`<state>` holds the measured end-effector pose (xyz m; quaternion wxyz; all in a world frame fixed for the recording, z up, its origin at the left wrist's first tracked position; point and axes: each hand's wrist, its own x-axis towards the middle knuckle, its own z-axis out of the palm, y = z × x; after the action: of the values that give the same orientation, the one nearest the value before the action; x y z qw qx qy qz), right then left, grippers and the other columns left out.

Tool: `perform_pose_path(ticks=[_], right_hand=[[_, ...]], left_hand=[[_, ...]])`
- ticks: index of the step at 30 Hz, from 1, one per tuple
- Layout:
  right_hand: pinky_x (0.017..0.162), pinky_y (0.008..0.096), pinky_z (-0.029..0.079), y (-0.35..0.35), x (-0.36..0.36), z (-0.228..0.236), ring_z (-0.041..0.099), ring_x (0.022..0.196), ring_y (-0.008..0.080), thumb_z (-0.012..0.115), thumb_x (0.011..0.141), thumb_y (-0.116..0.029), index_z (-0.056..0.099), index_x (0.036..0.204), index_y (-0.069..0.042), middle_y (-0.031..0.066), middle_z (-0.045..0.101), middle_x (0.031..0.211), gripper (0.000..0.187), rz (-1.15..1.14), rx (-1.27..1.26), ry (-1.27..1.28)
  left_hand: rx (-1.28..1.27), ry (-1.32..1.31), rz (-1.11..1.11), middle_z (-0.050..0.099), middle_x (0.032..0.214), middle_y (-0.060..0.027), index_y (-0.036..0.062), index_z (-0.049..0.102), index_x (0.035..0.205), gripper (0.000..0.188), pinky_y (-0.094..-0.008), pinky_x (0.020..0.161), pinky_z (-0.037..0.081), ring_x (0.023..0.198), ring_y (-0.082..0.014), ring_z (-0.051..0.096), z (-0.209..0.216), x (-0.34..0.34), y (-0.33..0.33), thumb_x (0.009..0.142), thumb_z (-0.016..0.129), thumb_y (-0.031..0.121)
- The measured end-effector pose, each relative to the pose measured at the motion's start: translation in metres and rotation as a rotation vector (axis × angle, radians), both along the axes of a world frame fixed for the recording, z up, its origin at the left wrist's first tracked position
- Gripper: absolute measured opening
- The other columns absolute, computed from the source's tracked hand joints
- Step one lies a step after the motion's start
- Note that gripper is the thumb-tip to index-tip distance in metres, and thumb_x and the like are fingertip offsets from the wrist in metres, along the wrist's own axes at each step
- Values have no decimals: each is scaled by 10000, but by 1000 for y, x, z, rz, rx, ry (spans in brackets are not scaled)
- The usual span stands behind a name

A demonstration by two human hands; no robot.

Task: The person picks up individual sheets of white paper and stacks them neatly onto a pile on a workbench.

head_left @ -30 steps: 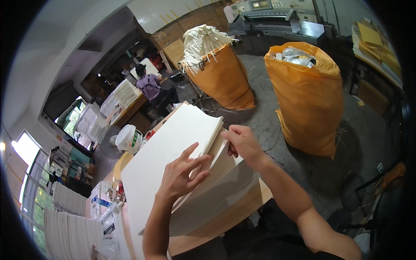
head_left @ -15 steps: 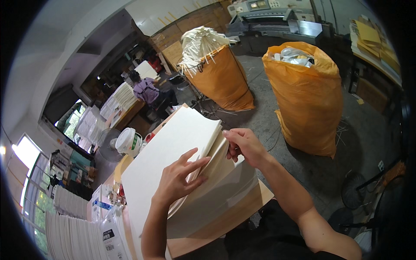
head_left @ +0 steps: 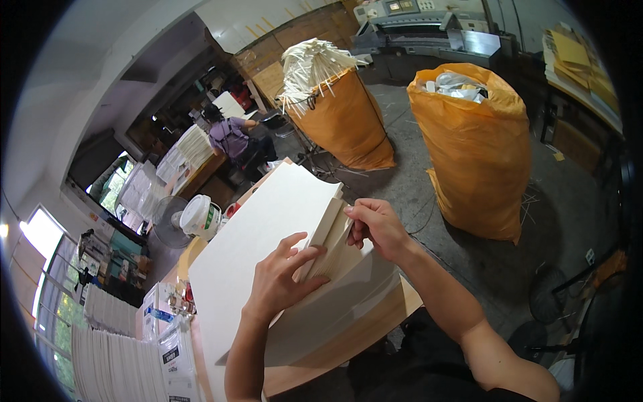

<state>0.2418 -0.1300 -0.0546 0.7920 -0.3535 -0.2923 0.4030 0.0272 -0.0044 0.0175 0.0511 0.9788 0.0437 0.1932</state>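
A stack of large white paper sheets [head_left: 268, 221] lies in front of me, its near right edge showing a thick step between upper and lower layers. My left hand [head_left: 282, 276] rests at that edge with fingers apart, the fingers over the top and the thumb lower down against the sheets' side. At the right-hand corner my right hand [head_left: 379, 228] pinches the sheets' edge between thumb and forefinger, its other fingers curled. How many sheets are between them is hidden. Beneath the stack, a pale wooden board [head_left: 348, 348] juts out toward me.
Two orange sacks stand beyond: one with white paper strips [head_left: 318, 70], one with wrapping scraps [head_left: 469, 147]. A white bucket [head_left: 199, 218] and fan [head_left: 169, 221] are at left. A person [head_left: 231, 137] sits farther off. More paper stacks [head_left: 110, 365] stand near left.
My left fingers and thumb have shifted slightly right along the sheets' edge. The upper layers there now look more even, with a clearer step. My right hand keeps its pinch.
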Motion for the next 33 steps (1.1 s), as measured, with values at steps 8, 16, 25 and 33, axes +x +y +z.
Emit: perform_pose_path(ticks=[8,16,25,33], right_hand=[[468,248,473,-8,1,1,651,561,128,671,1047,-250,595,758,-79,37,612,635,344,-49,-35,-121],[508,307,506,2,2,2,700,602,207,670,1034,-181,561,749,-88,75,631,647,319,4,42,37],[531,341,517,-10,-1,-7,641,577,216,696,1011,-223,573,759,-79,62,595,653,315,-428,-48,-364],[1195,533,368,-30,-33,-31,621,1244,336,761,909,-395,738,1201,-116,119,692,1188,405,-569,56,-1553]], left_hand=[[-9,15,7,656,1437,-133,234,725,1324,515,-394,851,624,1082,-317,759,5,-1,5,833,851,148],[21,71,43,632,1472,-173,240,724,1307,513,-405,843,628,1060,-317,771,7,1,-3,820,869,166],[-71,25,3,684,1401,-105,266,739,1288,593,-394,842,629,1106,-305,752,7,1,4,735,953,281],[32,45,-20,644,1437,-134,339,715,1332,574,-377,793,624,952,-298,772,4,-1,6,796,914,391]])
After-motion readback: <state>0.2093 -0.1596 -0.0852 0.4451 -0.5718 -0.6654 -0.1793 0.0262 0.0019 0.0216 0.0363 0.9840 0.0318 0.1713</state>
